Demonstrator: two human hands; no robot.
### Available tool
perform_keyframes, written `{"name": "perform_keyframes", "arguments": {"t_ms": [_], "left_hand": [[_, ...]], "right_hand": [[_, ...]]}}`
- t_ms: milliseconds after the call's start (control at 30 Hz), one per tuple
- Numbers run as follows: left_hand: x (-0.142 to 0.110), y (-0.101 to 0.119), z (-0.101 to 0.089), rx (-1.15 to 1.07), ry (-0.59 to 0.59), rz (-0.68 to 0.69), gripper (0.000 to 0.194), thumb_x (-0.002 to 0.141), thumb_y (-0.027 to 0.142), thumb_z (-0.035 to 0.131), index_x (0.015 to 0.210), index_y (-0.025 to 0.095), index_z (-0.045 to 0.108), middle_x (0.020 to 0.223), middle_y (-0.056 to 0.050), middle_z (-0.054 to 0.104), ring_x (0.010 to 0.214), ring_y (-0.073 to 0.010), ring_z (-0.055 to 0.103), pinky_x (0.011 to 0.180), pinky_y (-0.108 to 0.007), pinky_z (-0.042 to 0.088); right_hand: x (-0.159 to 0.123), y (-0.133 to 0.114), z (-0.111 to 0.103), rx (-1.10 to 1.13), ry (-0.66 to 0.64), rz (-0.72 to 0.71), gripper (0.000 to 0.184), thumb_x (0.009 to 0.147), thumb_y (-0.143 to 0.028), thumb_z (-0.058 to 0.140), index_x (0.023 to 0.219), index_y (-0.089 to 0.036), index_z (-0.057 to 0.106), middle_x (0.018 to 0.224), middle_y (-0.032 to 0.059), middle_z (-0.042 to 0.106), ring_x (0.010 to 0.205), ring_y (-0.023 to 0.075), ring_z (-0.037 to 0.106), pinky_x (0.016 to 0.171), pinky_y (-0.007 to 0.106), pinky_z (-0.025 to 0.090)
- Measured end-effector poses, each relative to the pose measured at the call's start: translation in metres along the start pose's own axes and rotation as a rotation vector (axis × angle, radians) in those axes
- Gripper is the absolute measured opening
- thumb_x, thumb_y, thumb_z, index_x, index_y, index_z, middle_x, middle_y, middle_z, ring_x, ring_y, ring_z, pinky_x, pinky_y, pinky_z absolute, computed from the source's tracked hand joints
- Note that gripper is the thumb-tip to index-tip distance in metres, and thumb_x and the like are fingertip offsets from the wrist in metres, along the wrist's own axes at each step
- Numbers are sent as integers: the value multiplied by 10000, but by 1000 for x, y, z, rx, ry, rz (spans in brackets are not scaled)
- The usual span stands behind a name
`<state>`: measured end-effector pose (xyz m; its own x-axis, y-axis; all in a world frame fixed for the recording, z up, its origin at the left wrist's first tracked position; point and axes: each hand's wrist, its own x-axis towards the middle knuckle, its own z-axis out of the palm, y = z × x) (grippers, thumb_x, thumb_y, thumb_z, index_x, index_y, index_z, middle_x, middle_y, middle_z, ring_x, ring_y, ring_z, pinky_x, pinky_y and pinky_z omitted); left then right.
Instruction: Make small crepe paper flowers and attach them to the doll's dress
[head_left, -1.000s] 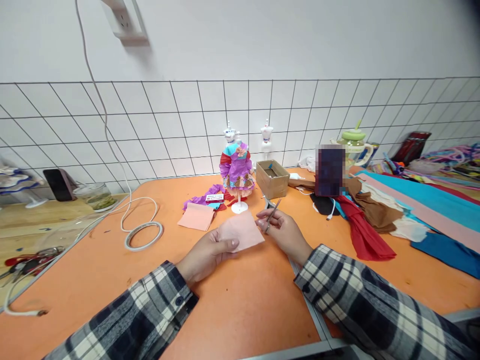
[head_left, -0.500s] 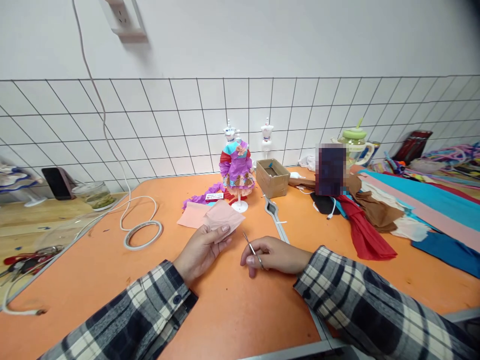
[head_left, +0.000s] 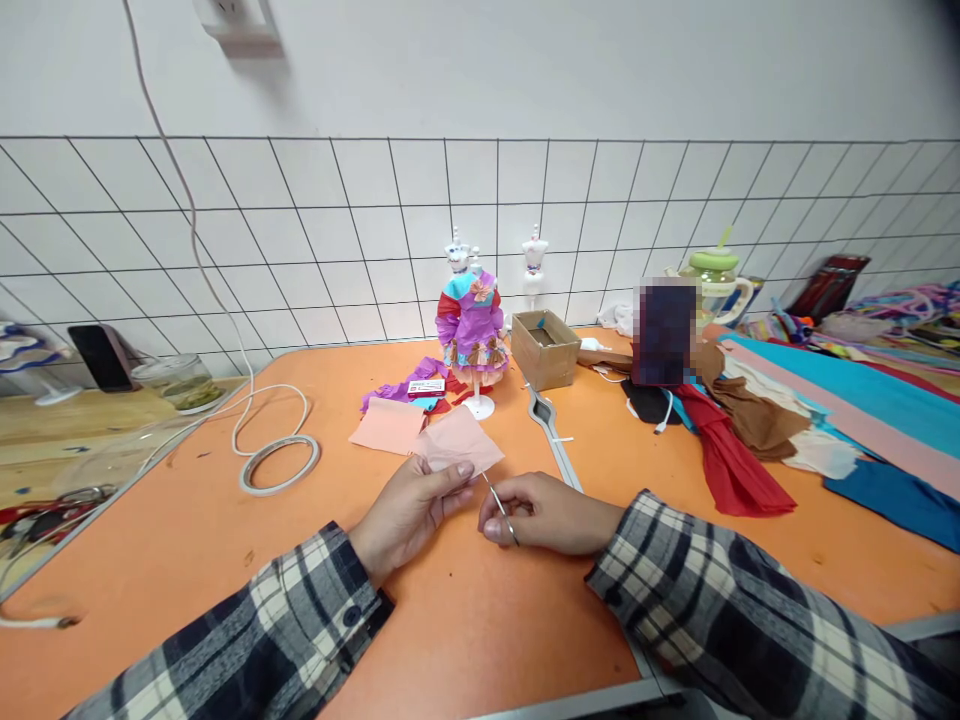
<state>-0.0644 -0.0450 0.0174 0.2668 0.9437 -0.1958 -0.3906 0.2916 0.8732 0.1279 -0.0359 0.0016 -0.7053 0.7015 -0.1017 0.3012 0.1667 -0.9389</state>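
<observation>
Left hand [head_left: 409,503], thumb and fingers pinched on a thin pale-pink four-cornered sheet [head_left: 461,440] extending beyond their tips; right hand [head_left: 541,512], fingers curled round slim silver metal scissors [head_left: 496,498] pointing toward the sheet.

Sheet [head_left: 460,440] before dress [head_left: 475,322], box [head_left: 543,362] right

The orange table [head_left: 525,620] is viewed from close above (at head height), forward and down toward the tiled wall [head_left: 360,220].
</observation>
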Motion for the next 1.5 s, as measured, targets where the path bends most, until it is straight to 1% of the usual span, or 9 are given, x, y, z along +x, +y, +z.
{"name": "perform_keyframes", "arguments": {"t_ms": [133, 300, 467, 700, 933, 1133, 1267, 1400, 1500], "left_hand": [[0, -1, 0, -2, 26, 15, 292, 650, 172, 830, 905, 143, 692, 765, -13, 704, 679, -102, 641, 598, -158, 522], [0, -1, 3, 0, 10, 33, 197, 677, 179, 812, 823, 124, 693, 700, 1, 677, 616, -76, 602, 540, -126, 475], [1, -2, 5, -31, 17, 81, 209, 647, 181, 834, 785, 123, 688, 648, 32, 650, 564, -52, 567, 558, -130, 476], [1, -5, 5, -18, -32, 99, 147, 709, 189, 793, 786, 128, 684, 736, 0, 693, 661, -85, 617, 687, -184, 511], [0, -3, 7, 10, -39, 103, 180, 700, 199, 794, 838, 130, 701, 852, -35, 721, 734, -129, 641, 704, -218, 500], [2, -5, 6, -54, 32, 158, 162, 672, 175, 811, 705, 132, 659, 659, 41, 647, 580, -60, 554, 568, -156, 444], [1, -7, 8, -76, 22, 165, 156, 686, 147, 796, 754, 140, 656, 706, 30, 668, 650, -82, 595, 638, -171, 474], [-2, -6, 7, -116, 2, 158, 141, 744, 187, 747, 850, 154, 661, 804, -1, 696, 724, -123, 628, 714, -224, 500], [-3, -5, 5, -146, -6, 173, 214, 746, 180, 733, 944, 161, 653, 886, -28, 706, 779, -154, 647, 753, -259, 506]], "right_hand": [[1, -1, 2, 14, 12, -5, 276, 799, -440, 631, 840, -168, 656, 694, -1, 602, 658, 131, 548, 617, 228, 434], [1, -4, 5, 44, 40, -15, 258, 805, -417, 626, 791, -160, 626, 662, -11, 575, 619, 117, 523, 599, 223, 421], [2, -5, 7, 88, 43, -2, 248, 797, -407, 635, 774, -162, 605, 635, -21, 569, 599, 114, 523, 588, 222, 408], [3, -5, 9, 130, 51, -6, 233, 793, -386, 640, 753, -164, 582, 626, -19, 575, 605, 118, 547, 596, 225, 418], [3, -6, 9, 129, 58, 8, 249, 783, -396, 648, 736, -165, 568, 597, -22, 572, 575, 110, 536, 566, 214, 408], [2, -8, 11, 180, 50, -5, 272, 771, -430, 644, 797, -166, 583, 644, -19, 568, 612, 119, 544, 606, 230, 425], [2, -9, 12, 189, 51, -28, 292, 778, -450, 637, 796, -163, 583, 668, -8, 580, 655, 130, 563, 642, 241, 435], [1, -14, 11, 164, 74, -4, 252, 811, -410, 604, 781, -163, 565, 645, -14, 564, 610, 111, 531, 591, 220, 411], [0, -18, 9, 154, 72, 36, 231, 814, -389, 597, 793, -161, 562, 636, -20, 552, 578, 95, 507, 555, 203, 392]]}}
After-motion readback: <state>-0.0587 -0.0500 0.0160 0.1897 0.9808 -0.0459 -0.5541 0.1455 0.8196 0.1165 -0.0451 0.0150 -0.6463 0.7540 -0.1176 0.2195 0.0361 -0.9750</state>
